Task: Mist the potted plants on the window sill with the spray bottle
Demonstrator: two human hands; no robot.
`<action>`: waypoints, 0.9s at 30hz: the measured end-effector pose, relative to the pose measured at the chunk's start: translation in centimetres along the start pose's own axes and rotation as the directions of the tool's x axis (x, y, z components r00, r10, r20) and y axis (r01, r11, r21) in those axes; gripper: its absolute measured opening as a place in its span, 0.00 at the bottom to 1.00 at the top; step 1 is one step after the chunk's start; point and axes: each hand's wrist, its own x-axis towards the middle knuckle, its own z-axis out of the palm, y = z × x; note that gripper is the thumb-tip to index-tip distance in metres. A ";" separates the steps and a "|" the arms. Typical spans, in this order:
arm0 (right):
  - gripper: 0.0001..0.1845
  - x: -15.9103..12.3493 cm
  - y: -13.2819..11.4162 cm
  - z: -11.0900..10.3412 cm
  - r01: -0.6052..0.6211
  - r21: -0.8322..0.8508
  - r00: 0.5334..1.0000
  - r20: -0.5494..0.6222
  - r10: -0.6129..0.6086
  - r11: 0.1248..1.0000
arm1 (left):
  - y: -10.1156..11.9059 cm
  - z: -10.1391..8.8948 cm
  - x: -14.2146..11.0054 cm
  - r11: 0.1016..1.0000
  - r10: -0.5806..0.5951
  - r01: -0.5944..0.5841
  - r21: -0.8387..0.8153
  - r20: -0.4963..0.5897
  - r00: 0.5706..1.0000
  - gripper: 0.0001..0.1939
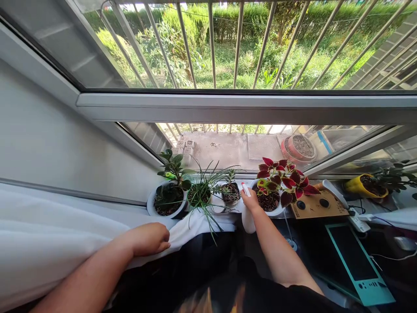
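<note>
My right hand point(250, 200) is closed around a white spray bottle point(248, 222) with a red nozzle tip. The nozzle points up and left, toward a small succulent in a dark square pot point(230, 193). Just right of the bottle stands a red-leaved coleus point(295, 184) in a white pot. My left hand point(151, 239) is curled shut at the folds of a white curtain point(185, 232), in front of the pots. Farther left on the sill are a grassy, long-leaved plant point(202, 189) and a broad-leaved plant point(176, 167) in a round white pot.
A barred window point(241, 106) rises behind the sill. To the right are a cardboard box point(319, 204), a yellow pot point(366, 186), a power strip point(359, 221) and a teal-framed tablet point(360, 261). Reddish pots point(298, 148) stand outside on the ledge.
</note>
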 end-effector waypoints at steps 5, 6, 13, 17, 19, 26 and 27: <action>0.13 -2.5 0.1 0.1 0.046 -0.027 0.996 0.082 -0.044 0.999 | 0.2 -0.1 0.0 1.000 0.010 -0.010 0.000 -0.008 1.000 0.21; 0.13 -3.0 -0.3 0.4 0.092 -0.016 0.990 0.113 -0.090 0.996 | 0.2 -0.2 0.0 1.000 0.011 -0.011 0.005 -0.009 1.000 0.21; 0.11 -5.2 -2.6 3.4 0.255 -0.053 0.934 0.270 -0.232 0.965 | 0.4 -0.3 -0.3 1.000 -0.001 0.001 0.020 -0.001 1.000 0.21; 0.12 -5.8 -2.0 2.7 0.206 -0.138 0.941 0.299 -0.157 0.969 | 0.0 0.1 0.0 1.000 -0.003 0.003 0.018 -0.021 1.000 0.20; 0.12 -6.0 -1.8 2.4 0.268 -0.094 0.927 0.294 -0.231 0.959 | -0.2 0.3 0.2 1.000 0.004 -0.004 0.028 -0.016 1.000 0.21; 0.10 -6.7 -0.4 2.2 0.255 -0.127 0.944 0.248 -0.218 0.959 | -0.6 0.3 0.7 0.999 0.042 -0.042 0.033 -0.025 0.999 0.23; 0.11 -7.2 0.3 1.6 0.241 -0.143 0.951 0.232 -0.204 0.960 | -0.6 0.2 0.8 0.999 0.040 -0.039 0.031 -0.030 0.999 0.23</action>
